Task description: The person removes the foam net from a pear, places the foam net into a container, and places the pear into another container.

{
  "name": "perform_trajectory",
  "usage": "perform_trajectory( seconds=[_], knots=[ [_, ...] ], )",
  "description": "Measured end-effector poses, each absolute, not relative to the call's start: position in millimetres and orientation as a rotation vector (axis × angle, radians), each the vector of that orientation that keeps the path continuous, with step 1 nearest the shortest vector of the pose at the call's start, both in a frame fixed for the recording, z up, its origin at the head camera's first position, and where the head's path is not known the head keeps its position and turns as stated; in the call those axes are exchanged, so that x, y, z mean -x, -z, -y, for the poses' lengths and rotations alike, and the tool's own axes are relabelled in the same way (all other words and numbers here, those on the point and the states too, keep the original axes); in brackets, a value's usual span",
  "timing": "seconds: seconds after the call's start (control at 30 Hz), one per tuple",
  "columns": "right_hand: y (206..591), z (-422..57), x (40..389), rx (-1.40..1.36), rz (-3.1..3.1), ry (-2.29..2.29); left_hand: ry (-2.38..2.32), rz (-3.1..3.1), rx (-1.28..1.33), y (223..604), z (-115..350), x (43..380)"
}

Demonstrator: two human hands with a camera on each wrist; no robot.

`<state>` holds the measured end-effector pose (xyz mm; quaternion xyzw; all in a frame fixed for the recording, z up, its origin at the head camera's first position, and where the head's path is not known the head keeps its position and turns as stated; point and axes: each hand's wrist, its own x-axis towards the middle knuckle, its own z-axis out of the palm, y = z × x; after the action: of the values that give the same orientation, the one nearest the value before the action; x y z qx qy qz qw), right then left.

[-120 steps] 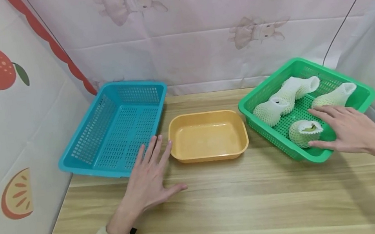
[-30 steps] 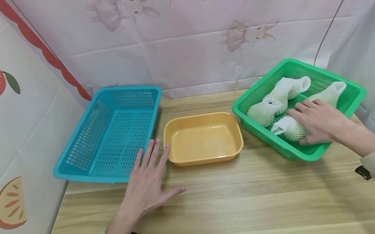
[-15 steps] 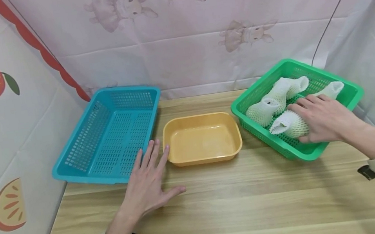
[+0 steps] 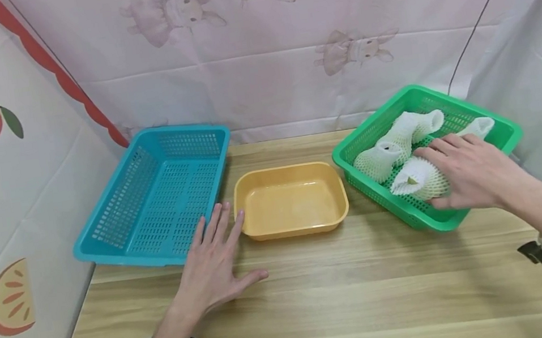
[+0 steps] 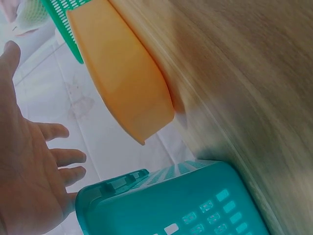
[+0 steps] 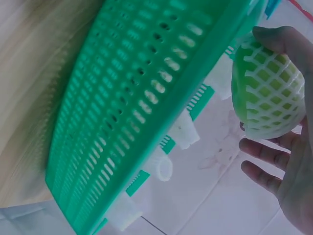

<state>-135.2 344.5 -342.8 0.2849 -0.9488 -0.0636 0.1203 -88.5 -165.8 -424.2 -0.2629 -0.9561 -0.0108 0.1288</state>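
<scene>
My right hand [image 4: 477,175] holds a green fruit in a white foam net [image 4: 430,179], thumb on one side, fingers on the other, over the green basket [image 4: 371,121] at the right of the frame. I think I should squeeze softly so it won't bruise, but enough so it won't slip, and keep it off the other netted fruits [image 4: 378,163]. My left hand [image 4: 212,271], lower left, is spread wide, holding nothing, near the yellow tub [image 4: 291,205].

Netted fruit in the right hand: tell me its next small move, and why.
I'd probably carry the netted fruit left toward the yellow tray: the right hand grips it over the green basket, and the tray stands beside that basket, open side up.
</scene>
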Motion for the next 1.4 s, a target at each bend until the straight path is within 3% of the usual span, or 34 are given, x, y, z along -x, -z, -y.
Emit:
perform_trajectory(
  seconds=[0.83, 1.4],
  knots=[
    [346, -287, 118, -0.968, 2.656, -0.102, 0.040, 2.768, 0.783, 424, 164, 88],
    [371, -251, 112, -1.030, 2.605, -0.207, 0.052, 2.787, 0.770, 425, 163, 88]
  ],
)
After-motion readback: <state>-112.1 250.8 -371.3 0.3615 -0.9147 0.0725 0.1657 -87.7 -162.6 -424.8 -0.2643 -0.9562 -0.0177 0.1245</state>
